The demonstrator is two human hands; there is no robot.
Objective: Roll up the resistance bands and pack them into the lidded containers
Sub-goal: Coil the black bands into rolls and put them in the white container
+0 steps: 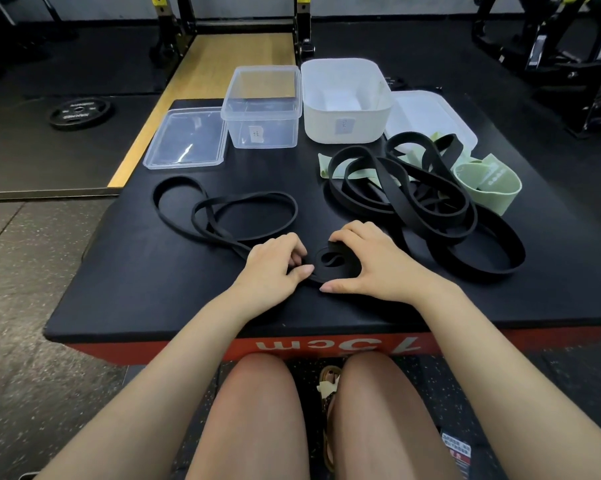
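A thin black resistance band (222, 213) lies in loose loops on the black padded box top (136, 271). Its near end is wound into a small flat coil (332, 263) between my hands. My left hand (274, 268) pinches the band just left of the coil. My right hand (371, 261) curls round the coil's right side, thumb at its front. A heap of wider black bands (423, 199) lies to the right, with pale green bands (489, 181) among it. A clear open container (261, 109) and a white open container (345, 102) stand at the back.
A clear lid (186, 138) lies left of the clear container, and a white lid (430, 116) lies right of the white one. A weight plate (79, 112) rests on the floor at left. Gym racks stand behind. My knees are below the box's red front edge.
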